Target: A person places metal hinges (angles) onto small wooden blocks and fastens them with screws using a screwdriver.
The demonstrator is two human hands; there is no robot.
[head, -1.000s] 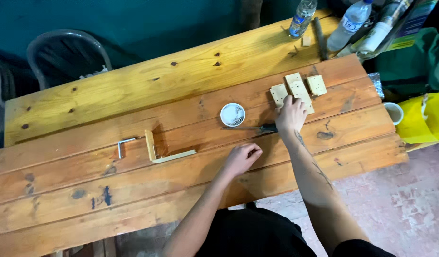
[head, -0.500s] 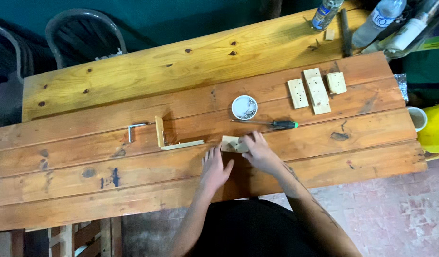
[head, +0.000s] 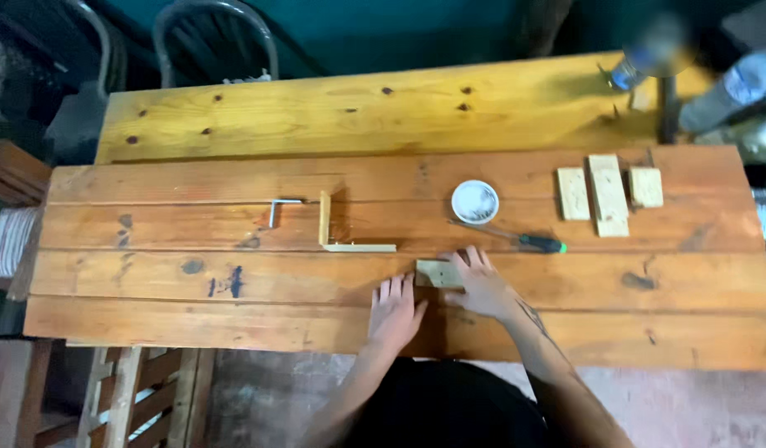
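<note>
A small pale wooden block [head: 435, 273] lies on the orange plank table [head: 234, 307] near its front edge. My right hand [head: 483, 286] rests on the block's right end, fingers spread over it. My left hand [head: 395, 313] lies flat on the table just left of and below the block, holding nothing. Beyond the hands lies an L-shaped wooden piece [head: 343, 233], and to its left a small metal hex key [head: 281, 209]. A green-handled screwdriver [head: 516, 240] lies just beyond my right hand.
A round white tin [head: 474, 202] sits mid-table. Three pale wooden blocks [head: 608, 193] lie side by side at the right. Plastic bottles [head: 736, 87] stand at the far right corner. A metal chair [head: 213, 41] stands behind the table, and a wooden stool [head: 134, 398] below its front left.
My right hand came back from the blocks at the right and set a small block down near the front edge. My left hand moved in beside it.
</note>
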